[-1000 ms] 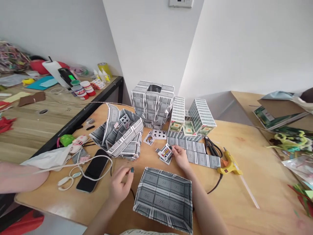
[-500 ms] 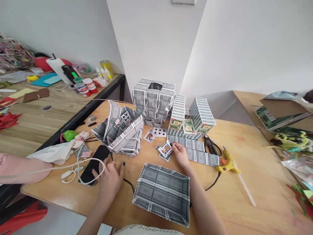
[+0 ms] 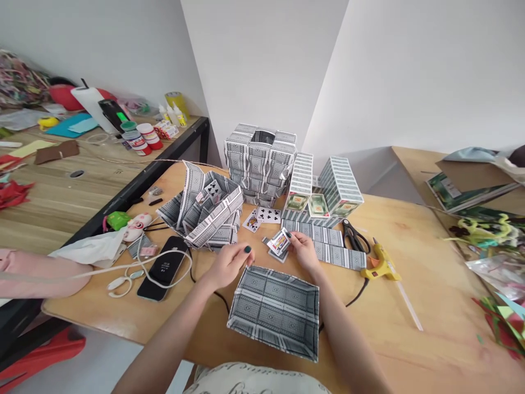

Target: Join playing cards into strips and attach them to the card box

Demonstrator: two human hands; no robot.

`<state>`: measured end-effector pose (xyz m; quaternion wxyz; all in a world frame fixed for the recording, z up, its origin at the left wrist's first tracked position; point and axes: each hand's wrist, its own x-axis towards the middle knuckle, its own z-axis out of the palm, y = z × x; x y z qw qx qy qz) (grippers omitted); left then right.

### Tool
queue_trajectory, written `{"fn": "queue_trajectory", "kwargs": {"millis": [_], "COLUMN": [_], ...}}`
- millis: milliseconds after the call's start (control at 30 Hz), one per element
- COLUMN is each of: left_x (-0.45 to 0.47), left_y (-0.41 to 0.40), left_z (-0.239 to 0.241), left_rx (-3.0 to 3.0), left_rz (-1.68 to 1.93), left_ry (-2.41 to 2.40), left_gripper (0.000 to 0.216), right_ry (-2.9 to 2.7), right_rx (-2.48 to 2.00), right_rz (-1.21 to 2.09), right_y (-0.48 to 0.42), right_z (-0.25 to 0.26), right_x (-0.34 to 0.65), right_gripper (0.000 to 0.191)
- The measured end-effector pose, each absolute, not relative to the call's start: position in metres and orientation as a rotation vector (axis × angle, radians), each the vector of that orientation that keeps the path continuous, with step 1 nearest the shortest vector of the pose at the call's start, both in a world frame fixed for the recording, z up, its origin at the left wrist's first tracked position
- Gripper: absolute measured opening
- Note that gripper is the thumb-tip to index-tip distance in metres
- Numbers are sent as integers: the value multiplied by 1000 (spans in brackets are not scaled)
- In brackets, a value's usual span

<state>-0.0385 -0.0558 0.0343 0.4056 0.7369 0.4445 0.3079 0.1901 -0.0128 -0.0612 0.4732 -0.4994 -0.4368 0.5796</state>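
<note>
My right hand (image 3: 304,250) pinches a playing card (image 3: 280,244) with a face figure on it, over a few more cards lying on the table. My left hand (image 3: 230,265) hovers by the upper left corner of a shallow tray (image 3: 273,309) made of patterned grey cards. Its fingers are curled in, and nothing shows in them. Two loose cards, a spotted card (image 3: 269,214) and a picture card (image 3: 251,220), lie beyond. Strips of joined cards (image 3: 341,255) lie right of my right hand.
A folded-card basket (image 3: 260,164) and stacked card boxes (image 3: 301,180) stand at the back; a partly folded card piece (image 3: 205,213) is on the left. A phone (image 3: 162,269) lies under a white cable. Black scissors (image 3: 356,242) and a yellow glue gun (image 3: 382,266) are at right.
My left hand has left the phone and moved right to the tray's corner, its fingers now curled. The phone's screen has lit up. My right hand still holds the card.
</note>
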Motion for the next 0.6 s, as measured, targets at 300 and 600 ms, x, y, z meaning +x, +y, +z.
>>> {"fn": "queue_trajectory", "kwargs": {"millis": [300, 600], "left_x": [14, 25], "left_y": [13, 27], "left_z": [32, 16], "left_rx": [2092, 1957], "left_rz": [523, 482], "left_ry": [1137, 956], "left_gripper": [31, 34], "right_ry": [-1274, -1172], "right_rx": [-1153, -1181], "right_rz": [1356, 1446], "right_y": [-5, -6], "right_z": [-33, -43], "right_x": [192, 191], "right_gripper": [28, 31]}}
